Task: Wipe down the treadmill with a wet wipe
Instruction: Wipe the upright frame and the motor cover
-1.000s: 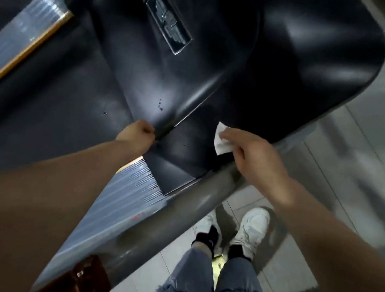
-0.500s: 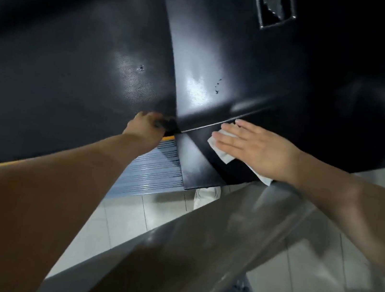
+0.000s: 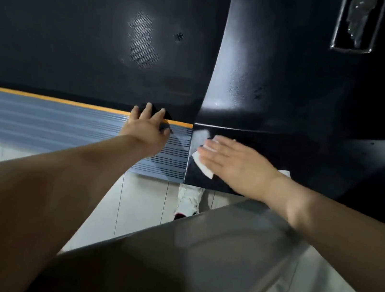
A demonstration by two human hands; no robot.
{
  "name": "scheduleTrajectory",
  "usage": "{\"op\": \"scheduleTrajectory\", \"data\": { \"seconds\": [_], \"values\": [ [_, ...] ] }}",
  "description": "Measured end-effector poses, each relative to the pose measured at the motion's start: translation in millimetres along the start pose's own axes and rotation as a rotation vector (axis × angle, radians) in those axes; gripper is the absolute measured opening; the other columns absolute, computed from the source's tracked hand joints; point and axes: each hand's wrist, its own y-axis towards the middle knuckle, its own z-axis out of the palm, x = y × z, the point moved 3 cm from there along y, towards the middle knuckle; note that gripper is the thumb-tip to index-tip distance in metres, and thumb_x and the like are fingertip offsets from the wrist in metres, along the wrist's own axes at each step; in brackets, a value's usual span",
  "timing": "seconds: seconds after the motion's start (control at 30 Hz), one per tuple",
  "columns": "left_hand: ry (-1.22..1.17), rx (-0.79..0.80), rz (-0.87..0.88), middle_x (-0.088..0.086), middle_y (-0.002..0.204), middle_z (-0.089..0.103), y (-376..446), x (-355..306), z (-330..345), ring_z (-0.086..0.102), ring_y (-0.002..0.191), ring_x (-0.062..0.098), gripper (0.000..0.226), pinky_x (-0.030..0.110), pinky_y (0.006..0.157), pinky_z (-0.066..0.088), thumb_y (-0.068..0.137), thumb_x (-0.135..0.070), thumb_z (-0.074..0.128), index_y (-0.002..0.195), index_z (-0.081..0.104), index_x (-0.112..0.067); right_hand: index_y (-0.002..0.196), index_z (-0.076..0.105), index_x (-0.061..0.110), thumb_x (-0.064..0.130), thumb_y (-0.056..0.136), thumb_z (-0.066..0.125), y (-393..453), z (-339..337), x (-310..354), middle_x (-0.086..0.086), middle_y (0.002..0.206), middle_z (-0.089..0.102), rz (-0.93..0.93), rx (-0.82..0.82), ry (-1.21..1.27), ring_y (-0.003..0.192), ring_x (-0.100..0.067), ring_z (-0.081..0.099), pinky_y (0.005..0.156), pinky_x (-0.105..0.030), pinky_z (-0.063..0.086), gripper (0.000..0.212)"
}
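The treadmill fills the upper view: a black running belt (image 3: 91, 29) on the left and a glossy black motor cover (image 3: 283, 89) on the right. My right hand (image 3: 236, 165) lies flat with straight fingers on a white wet wipe (image 3: 203, 166), pressing it against the cover's lower corner panel. A corner of the wipe shows behind my wrist. My left hand (image 3: 146, 126) rests with spread fingers on the grey ribbed side rail (image 3: 39, 121), fingertips reaching the belt's edge by the orange stripe (image 3: 43, 96).
A silver badge (image 3: 356, 22) is set in the cover at top right. A grey metal handrail (image 3: 193, 259) runs diagonally across the lower view, beneath my right forearm. One white sneaker (image 3: 189, 201) stands on the pale tiled floor (image 3: 142, 203) below the rail.
The view has swung, so the rail now runs level. My right hand went from pinching the wipe to pressing it flat and slid lower on the corner panel. My left hand uncurled and spread.
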Motion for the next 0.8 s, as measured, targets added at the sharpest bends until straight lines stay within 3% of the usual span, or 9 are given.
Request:
{"op": "scheduleTrajectory", "data": {
  "seconds": [0.13,0.23,0.3,0.43,0.53,0.7,0.8],
  "values": [
    [0.006,0.055,-0.014,0.0,0.165,-0.006,-2.8,-8.0,-7.1,-0.012,0.15,0.031,0.061,0.041,0.122,0.002,0.103,-0.047,0.03,0.157,0.006,-0.033,0.134,0.057,0.009,0.007,0.093,0.041,-54.7,-35.2,-35.7,-0.005,0.143,0.053,0.159,-0.046,0.024,0.135,-0.031,0.045,0.118,-0.041,0.023,0.044],
    [0.023,0.047,-0.003,0.002,0.165,-0.005,-0.7,-4.2,-5.3,-0.011,0.151,0.03,0.062,0.042,0.123,0.002,0.102,-0.047,0.03,0.157,0.007,-0.031,0.141,0.05,0.012,0.008,0.099,0.039,-116.4,-40.2,-31.2,-0.002,0.149,0.046,0.053,0.066,-0.001,0.138,-0.03,0.041,0.117,-0.045,0.027,0.044],
    [0.033,0.003,0.021,0.006,0.165,-0.001,-2.3,-5.1,-3.3,-0.009,0.151,0.029,0.063,0.043,0.123,0.001,0.1,-0.046,0.029,0.157,0.009,-0.028,0.141,0.049,0.011,0.005,0.096,0.036,-150.0,-26.3,-24.5,-0.002,0.148,0.046,-0.044,0.225,-0.031,0.135,-0.029,0.045,0.116,-0.047,0.029,0.047],
    [-0.002,-0.072,0.016,0.005,0.165,0.0,-17.3,-7.8,-3.6,-0.006,0.151,0.032,0.061,0.043,0.122,0.004,0.101,-0.042,0.032,0.157,0.011,-0.027,0.148,0.038,0.011,0.007,0.095,0.026,-174.3,-0.4,-29.3,-0.003,0.156,0.034,-0.135,0.361,-0.112,0.141,-0.026,0.037,0.116,-0.047,0.021,0.055],
    [0.026,-0.105,0.03,0.005,0.165,0.0,-20.0,-6.8,-2.3,-0.007,0.151,0.031,0.062,0.043,0.123,0.004,0.101,-0.043,0.032,0.157,0.009,-0.027,0.153,0.027,0.011,0.015,0.101,0.028,-155.4,10.0,-28.0,-0.003,0.16,0.023,-0.145,0.316,-0.139,0.146,-0.023,0.025,0.118,-0.044,0.018,0.053],
    [-0.019,-0.12,-0.004,0.004,0.165,-0.001,-21.6,-11.0,-1.1,-0.01,0.15,0.03,0.06,0.043,0.123,0.002,0.102,-0.041,0.029,0.157,0.011,-0.028,0.153,0.026,0.012,0.038,0.102,0.027,-48.8,22.6,-8.8,-0.004,0.16,0.025,0.014,0.162,-0.119,0.146,-0.025,0.025,0.12,-0.042,0.014,0.058],
    [-0.056,-0.096,-0.011,0.003,0.166,-0.002,-20.6,-10.9,-4.8,-0.011,0.151,0.029,0.059,0.042,0.123,0.002,0.102,-0.039,0.028,0.157,0.011,-0.028,0.154,0.019,0.01,0.041,0.1,0.026,-15.7,31.2,12.1,-0.004,0.161,0.022,-0.007,0.228,-0.12,0.148,-0.025,0.02,0.12,-0.042,0.011,0.062]
  ]
}}
